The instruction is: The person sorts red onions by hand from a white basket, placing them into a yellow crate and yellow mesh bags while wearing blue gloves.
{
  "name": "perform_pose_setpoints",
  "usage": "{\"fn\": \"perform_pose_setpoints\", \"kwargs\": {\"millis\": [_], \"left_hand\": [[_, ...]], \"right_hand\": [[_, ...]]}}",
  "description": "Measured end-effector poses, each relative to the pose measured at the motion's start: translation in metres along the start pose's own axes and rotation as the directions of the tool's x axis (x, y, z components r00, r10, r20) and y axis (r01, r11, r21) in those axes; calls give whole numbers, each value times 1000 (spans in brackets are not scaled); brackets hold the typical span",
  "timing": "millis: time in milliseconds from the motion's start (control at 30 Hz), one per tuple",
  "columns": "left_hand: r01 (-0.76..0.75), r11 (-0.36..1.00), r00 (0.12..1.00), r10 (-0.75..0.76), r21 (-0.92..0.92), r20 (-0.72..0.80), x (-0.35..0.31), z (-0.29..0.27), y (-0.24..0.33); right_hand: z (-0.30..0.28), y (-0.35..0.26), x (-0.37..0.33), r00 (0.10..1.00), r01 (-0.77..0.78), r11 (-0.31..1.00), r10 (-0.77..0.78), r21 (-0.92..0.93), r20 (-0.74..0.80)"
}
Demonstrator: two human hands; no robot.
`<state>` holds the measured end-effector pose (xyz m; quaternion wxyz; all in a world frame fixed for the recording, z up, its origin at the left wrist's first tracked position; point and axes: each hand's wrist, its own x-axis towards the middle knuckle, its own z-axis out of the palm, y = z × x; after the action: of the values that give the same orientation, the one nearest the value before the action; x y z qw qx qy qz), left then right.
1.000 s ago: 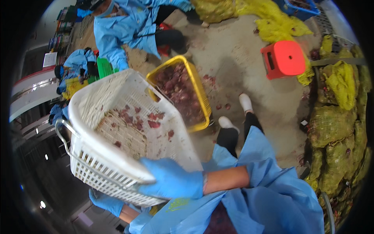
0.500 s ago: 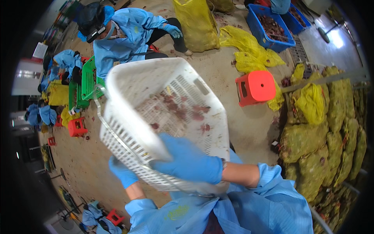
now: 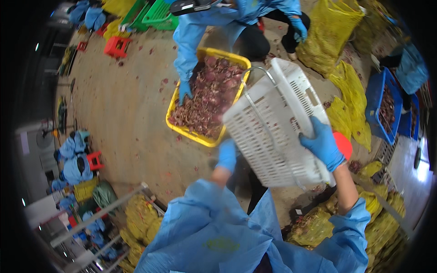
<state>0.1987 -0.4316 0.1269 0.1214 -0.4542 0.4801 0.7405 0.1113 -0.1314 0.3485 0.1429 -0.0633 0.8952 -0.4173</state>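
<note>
A white slatted plastic crate (image 3: 268, 132) with a metal carrying handle (image 3: 261, 113) is held tilted in front of me. Its perforated side faces up toward me. My right hand (image 3: 324, 144), in a blue glove, is closed on the crate's right edge. My left hand (image 3: 227, 155), gloved too, is beside the crate's lower left corner; blur hides its fingers and whether they touch the crate. Just beyond stands a yellow crate (image 3: 214, 142) on the floor, filled with red onions and loose skins (image 3: 211, 95). A co-worker's gloved hand (image 3: 185, 92) reaches into its left side.
The co-worker (image 3: 218, 25) crouches behind the yellow crate. Yellow mesh sacks (image 3: 330, 36) lie at the right, near blue bins (image 3: 384, 107). A red stool (image 3: 342, 145) is partly hidden behind my right hand. Stacked full sacks (image 3: 312, 230) and a metal rail (image 3: 100, 214) are near me.
My view has turned left, bringing the yellow crate into sight. The white crate has tipped over, hiding its inside. My right hand has shifted along it, and my left hand has moved beside its corner.
</note>
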Motion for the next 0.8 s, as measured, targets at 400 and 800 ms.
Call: {"fn": "perform_pose_setpoints", "kwargs": {"millis": [400, 800], "left_hand": [[111, 793, 946, -268, 599, 180, -23, -32, -85], [356, 803, 930, -253, 478, -268, -69, -222, -54]], "right_hand": [[154, 176, 25, 951, -22, 924, 137, -381, 277], [314, 279, 4, 860, -311, 867, 431, -388, 273]]}}
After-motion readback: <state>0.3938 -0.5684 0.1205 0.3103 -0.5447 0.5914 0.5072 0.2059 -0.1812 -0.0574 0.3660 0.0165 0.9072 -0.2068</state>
